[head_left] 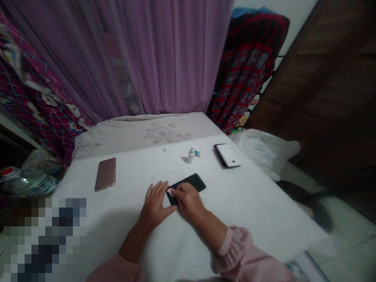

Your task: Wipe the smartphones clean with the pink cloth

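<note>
From the head view, the left hand (154, 205) lies on the table (235, 207) with its fingers spread, its fingertips just beside the black phone (192, 183). The phone lies flat at the hands' 12 o'clock, partly under the right hand (188, 201), whose fingers are pressed together, pinching a small pink pad (170, 191) against the phone's near end. Around them, a gold phone (105, 174) lies at 10 o'clock, a bottle (191, 156) stands at 12 o'clock, and a white phone (227, 155) lies at 1 o'clock.
</note>
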Motion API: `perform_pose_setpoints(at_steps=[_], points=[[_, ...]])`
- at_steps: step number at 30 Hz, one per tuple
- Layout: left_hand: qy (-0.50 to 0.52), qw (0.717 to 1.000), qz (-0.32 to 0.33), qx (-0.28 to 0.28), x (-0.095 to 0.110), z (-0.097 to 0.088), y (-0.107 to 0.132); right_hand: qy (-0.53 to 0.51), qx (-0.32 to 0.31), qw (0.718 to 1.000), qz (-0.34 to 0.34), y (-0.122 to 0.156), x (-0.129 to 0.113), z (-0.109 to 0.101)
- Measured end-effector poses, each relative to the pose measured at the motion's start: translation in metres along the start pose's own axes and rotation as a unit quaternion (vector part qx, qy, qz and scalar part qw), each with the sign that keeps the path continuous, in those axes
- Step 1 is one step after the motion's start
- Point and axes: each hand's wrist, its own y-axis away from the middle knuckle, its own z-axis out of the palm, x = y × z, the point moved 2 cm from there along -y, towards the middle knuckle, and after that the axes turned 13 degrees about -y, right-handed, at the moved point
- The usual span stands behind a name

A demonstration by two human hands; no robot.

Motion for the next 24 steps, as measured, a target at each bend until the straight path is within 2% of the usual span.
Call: perform_pose_setpoints(at_steps=[2,4,7,10,12,13,15,17,19,20,22,24], points=[[0.004,1.000,0.001,0.002,0.000,-0.001,0.000,-0.022,-0.020,0.999,-0.019,0.010,-0.003,-0.007],[0.009,1.000,-0.001,0.003,0.001,-0.002,-0.001,-0.033,-0.028,0.999,-0.014,0.018,0.003,-0.022],[0.012,1.000,-0.003,0.003,0.002,-0.004,-0.001,-0.005,-0.001,0.998,0.062,0.027,0.033,-0.054],[0.019,1.000,-0.007,0.011,0.001,-0.004,0.000,0.103,0.043,0.980,0.167,0.029,0.068,-0.086],[0.033,0.999,-0.012,0.020,0.000,-0.004,0.000,0.162,0.069,0.964,0.198,0.028,0.080,-0.098],[0.045,0.999,-0.016,0.022,-0.001,-0.004,0.000,0.173,0.072,0.964,0.191,0.026,0.080,-0.100],[0.077,0.996,-0.029,0.023,-0.004,-0.003,-0.001,0.155,0.038,0.978,0.136,0.022,0.070,-0.095],[0.125,0.991,-0.053,0.019,-0.009,-0.001,0.000,0.103,-0.056,0.991,0.058,0.016,0.053,-0.080],[0.185,0.979,-0.084,0.009,-0.014,0.004,0.001,0.061,-0.158,0.985,0.023,0.010,0.039,-0.063],[0.220,0.970,-0.101,0.003,-0.016,0.006,0.003,0.045,-0.187,0.981,0.020,0.007,0.034,-0.057],[0.301,0.944,-0.134,-0.017,-0.020,0.011,0.006,0.019,-0.210,0.977,0.017,0.000,0.030,-0.047],[0.380,0.911,-0.158,-0.042,-0.022,0.014,0.008,0.000,-0.202,0.979,0.007,-0.005,0.029,-0.040]])
